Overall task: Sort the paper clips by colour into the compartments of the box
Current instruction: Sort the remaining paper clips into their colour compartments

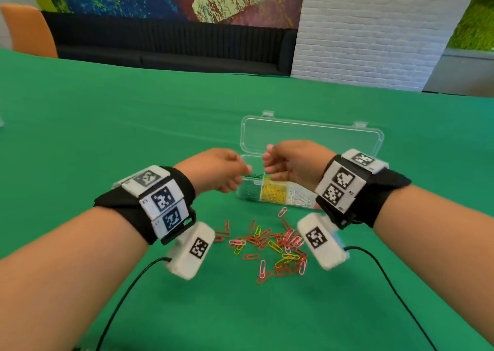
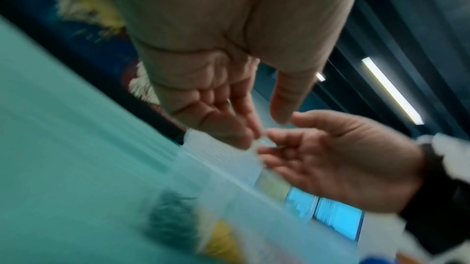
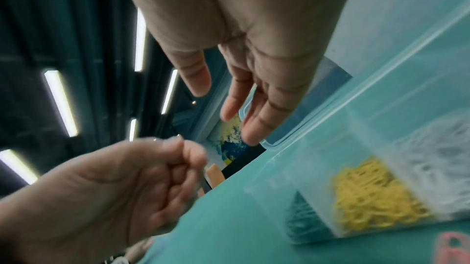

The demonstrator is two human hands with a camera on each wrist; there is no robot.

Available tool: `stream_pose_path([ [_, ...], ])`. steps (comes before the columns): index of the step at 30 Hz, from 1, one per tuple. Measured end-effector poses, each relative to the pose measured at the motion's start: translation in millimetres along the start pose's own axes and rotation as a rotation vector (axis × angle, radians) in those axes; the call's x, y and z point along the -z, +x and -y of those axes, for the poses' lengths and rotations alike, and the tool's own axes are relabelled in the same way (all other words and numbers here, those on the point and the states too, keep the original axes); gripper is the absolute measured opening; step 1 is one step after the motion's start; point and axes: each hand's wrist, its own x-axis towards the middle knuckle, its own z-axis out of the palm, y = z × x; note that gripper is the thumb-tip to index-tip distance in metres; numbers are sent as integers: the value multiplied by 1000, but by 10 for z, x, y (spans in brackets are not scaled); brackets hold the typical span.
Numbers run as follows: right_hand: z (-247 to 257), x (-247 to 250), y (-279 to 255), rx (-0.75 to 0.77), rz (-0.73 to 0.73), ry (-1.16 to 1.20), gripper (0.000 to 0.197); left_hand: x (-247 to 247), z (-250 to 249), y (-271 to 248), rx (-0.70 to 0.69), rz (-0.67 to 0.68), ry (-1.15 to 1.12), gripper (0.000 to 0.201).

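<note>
**Inspector A:** Surface and room?

**Inspector B:** Green desk (image 1: 80,126); black sofa (image 1: 165,45), mural and white brick wall (image 1: 374,29) beyond.

**A:** Near to far?

**B:** Loose paper clips (image 1: 270,246), red, pink and yellow, lie just nearer than both hands, pointing every way. The clear box (image 1: 275,192) sits under the hands, long axis left to right, lid (image 1: 310,136) open beyond.

**A:** Hands?

**B:** Left hand (image 1: 216,170) and right hand (image 1: 294,163) nearly meet, fingers loosely curled; any clip held, cannot tell.

Left hand (image 2: 223,79) fingertips meeting right hand (image 2: 338,159), box (image 2: 229,184) blurred, perhaps below
</note>
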Motion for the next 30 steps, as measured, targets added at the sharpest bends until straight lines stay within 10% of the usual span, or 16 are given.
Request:
stream_pose_path([
  [8, -458, 133, -624, -3, 209, -956, 18, -268, 283, -323, 53, 266, 851, 15],
  [30, -696, -61, -718, 206, 306, -1258, 16, -464, 369, -303, -94, 223, 855, 22],
])
